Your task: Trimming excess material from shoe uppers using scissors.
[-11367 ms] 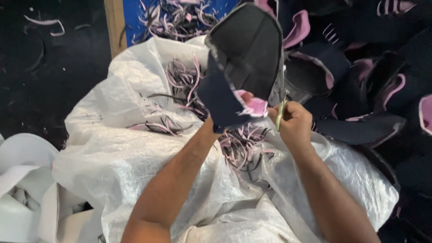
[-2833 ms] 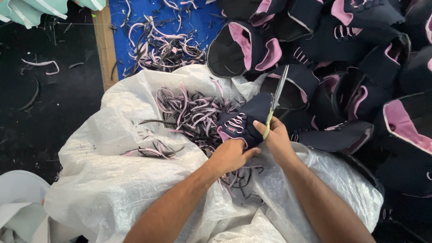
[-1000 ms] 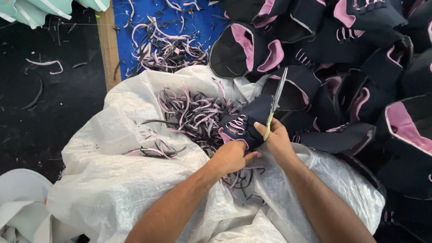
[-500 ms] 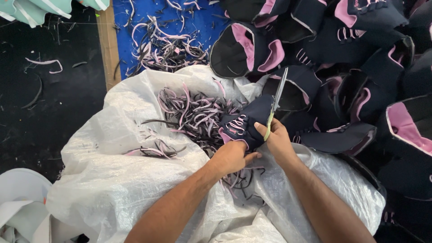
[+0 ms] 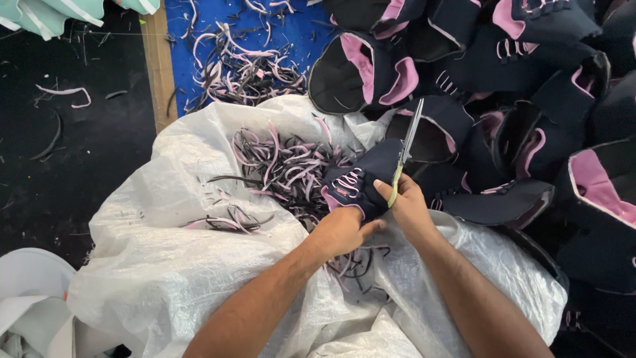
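Observation:
My left hand grips a dark navy shoe upper with pink lining and pink lace loops, holding it over an open white woven sack. My right hand is closed on a pair of scissors with yellow-green handles; the blades point up and away, along the edge of the upper. Beneath both hands the sack holds a heap of thin navy and pink trimmings.
A pile of navy and pink shoe uppers fills the right and top right. More trimmings lie on a blue surface behind the sack, beside a wooden strip. Black floor lies at left, and white bags sit at the bottom left.
Over the last second both hands and the upper stay almost still. Long before, the upper was held higher and spread wide in front of me.

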